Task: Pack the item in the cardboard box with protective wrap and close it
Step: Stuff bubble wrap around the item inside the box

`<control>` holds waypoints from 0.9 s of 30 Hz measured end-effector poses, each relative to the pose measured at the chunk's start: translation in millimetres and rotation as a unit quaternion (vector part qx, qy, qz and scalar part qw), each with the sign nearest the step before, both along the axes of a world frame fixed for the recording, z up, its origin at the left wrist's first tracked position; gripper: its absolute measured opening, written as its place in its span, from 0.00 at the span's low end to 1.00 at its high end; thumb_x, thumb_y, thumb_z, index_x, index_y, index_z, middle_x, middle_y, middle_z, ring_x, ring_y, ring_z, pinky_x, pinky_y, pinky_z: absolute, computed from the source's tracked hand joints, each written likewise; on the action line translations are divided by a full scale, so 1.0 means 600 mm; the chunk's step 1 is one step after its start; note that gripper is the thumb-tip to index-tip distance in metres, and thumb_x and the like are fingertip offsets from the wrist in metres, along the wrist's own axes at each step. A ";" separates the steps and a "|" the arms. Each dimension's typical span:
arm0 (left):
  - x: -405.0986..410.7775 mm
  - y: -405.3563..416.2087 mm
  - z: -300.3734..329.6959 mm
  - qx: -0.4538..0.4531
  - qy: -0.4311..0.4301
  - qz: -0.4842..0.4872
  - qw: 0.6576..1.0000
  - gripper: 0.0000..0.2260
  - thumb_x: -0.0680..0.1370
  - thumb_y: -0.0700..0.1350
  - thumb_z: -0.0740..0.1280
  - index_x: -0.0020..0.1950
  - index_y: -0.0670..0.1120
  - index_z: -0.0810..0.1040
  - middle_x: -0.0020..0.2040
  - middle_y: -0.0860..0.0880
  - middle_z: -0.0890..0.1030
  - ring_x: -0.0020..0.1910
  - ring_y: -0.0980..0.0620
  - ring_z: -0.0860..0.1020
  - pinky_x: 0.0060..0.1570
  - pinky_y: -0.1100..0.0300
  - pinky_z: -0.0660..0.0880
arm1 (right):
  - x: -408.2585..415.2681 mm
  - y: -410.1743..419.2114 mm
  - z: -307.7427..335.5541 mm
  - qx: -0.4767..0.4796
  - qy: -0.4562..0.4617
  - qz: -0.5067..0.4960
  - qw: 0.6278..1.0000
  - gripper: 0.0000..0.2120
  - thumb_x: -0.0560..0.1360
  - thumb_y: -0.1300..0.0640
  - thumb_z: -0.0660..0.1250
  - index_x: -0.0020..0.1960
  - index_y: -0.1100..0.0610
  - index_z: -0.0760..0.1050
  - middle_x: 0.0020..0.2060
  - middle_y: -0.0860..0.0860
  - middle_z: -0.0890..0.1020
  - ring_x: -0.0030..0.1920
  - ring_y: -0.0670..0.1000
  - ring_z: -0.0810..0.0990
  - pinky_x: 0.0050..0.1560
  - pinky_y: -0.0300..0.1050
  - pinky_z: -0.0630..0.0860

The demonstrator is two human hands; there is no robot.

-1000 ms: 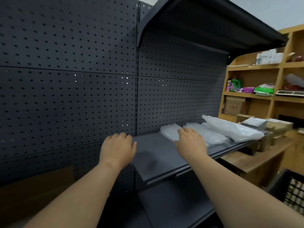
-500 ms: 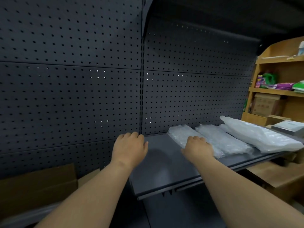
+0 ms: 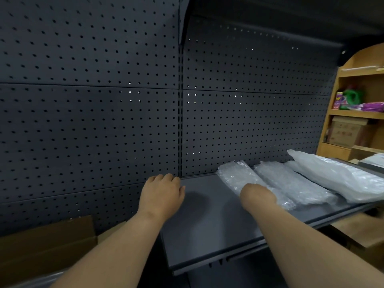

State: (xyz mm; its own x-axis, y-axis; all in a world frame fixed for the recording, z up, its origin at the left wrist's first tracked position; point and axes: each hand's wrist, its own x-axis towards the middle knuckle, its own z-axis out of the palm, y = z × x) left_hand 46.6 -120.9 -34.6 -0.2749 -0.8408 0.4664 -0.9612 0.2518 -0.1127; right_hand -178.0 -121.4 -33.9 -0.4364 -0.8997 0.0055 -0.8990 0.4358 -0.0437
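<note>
Three packs of clear bubble wrap lie side by side on a dark metal shelf [image 3: 207, 225]. My right hand [image 3: 258, 196] rests on the near end of the leftmost bubble wrap pack [image 3: 234, 175]; its fingers bend down out of sight, so the grip is unclear. My left hand [image 3: 162, 194] hovers at the shelf's back left corner, fingers loosely apart and holding nothing. Brown cardboard [image 3: 47, 246], partly cut off by the frame, sits low at the left below the shelf.
A second wrap pack [image 3: 291, 183] and a white plastic bundle [image 3: 336, 175] lie further right on the shelf. Dark pegboard [image 3: 93, 121] forms the back wall. A wooden shelving unit [image 3: 357, 113] with a green bottle, packets and a carton [image 3: 347, 132] stands at the right.
The view has swung left and closer to the shelf. My right hand has slid back to the near end of the leftmost wrap pack and its fingers have curled downward. My left hand stays near the shelf corner.
</note>
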 end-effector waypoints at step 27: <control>0.347 0.123 0.011 -0.054 0.010 0.075 0.996 0.38 0.75 0.62 0.62 0.78 0.50 0.47 0.79 0.51 0.53 0.77 0.52 0.50 0.74 0.55 0.42 | 0.404 0.062 0.118 -0.079 0.030 0.445 0.892 0.07 0.71 0.62 0.58 0.36 0.55 0.68 0.32 0.53 0.71 0.35 0.56 0.73 0.32 0.43 0.65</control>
